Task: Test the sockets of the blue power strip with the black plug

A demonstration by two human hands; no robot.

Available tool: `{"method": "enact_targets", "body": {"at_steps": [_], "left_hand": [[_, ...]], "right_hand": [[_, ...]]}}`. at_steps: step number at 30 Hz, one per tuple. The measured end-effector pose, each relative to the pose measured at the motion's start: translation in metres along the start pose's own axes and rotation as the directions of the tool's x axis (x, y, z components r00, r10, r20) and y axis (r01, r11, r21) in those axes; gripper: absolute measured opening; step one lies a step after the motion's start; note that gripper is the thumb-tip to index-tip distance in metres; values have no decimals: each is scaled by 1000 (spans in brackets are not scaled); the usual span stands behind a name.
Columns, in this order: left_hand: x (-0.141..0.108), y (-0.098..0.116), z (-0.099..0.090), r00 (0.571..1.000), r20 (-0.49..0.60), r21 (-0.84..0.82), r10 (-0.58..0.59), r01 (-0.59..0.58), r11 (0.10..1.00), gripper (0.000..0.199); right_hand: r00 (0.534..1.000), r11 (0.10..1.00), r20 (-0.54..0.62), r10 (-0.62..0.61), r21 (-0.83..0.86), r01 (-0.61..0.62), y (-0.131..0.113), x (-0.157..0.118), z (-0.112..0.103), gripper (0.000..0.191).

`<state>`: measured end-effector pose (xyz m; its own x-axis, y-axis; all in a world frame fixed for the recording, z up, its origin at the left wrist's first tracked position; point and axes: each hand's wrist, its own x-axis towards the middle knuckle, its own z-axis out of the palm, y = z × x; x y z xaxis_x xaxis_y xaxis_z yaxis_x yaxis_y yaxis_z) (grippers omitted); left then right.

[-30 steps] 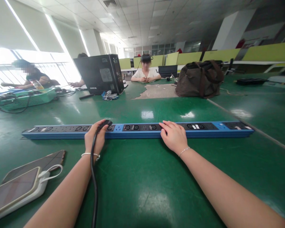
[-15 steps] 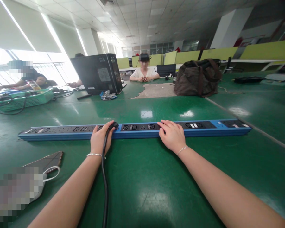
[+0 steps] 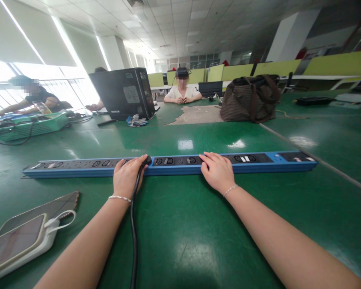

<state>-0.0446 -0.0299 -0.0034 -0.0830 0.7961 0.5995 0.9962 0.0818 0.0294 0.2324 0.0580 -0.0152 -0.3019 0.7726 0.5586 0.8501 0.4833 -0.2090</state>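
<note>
A long blue power strip with black sockets lies crosswise on the green table. My left hand is closed around the black plug of a thick cable, at the strip left of its middle. From the plug the black cable runs down past my left wrist to the bottom edge. Whether the plug sits in a socket cannot be seen. My right hand rests on the strip right of its middle, fingers apart and holding nothing.
A phone with a white cable and a dark flat item lie at the lower left. Further back are a green basket, a black computer case, gloves and a brown bag. A person sits opposite.
My left hand has shifted and turned slightly around the plug, its fingers now lying flatter. The upper part of the cable has moved slightly right. My right hand is nearly still.
</note>
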Motion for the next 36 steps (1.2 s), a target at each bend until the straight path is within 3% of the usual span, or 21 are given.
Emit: {"method": "enact_targets", "body": {"at_steps": [7, 18, 29, 36], "left_hand": [[6, 0, -6, 997, 61, 6, -53, 53, 999, 35], [-6, 2, -4, 998, -1, 13, 55, -55, 998, 39], [11, 4, -10, 999, 24, 104, 42, -44, 994, 36], [7, 6, -7, 999, -13, 41, 37, -37, 998, 35]], "right_hand": [[1000, 1000, -11, 4, -6, -4, 0, -1, 2, 35], [1000, 1000, -1, 6, -6, -6, 0, 0, 0, 35], [1000, 1000, -13, 9, -6, -9, -1, -1, 1, 35], [1000, 1000, -10, 3, 9, -3, 0, 0, 2, 35]]}}
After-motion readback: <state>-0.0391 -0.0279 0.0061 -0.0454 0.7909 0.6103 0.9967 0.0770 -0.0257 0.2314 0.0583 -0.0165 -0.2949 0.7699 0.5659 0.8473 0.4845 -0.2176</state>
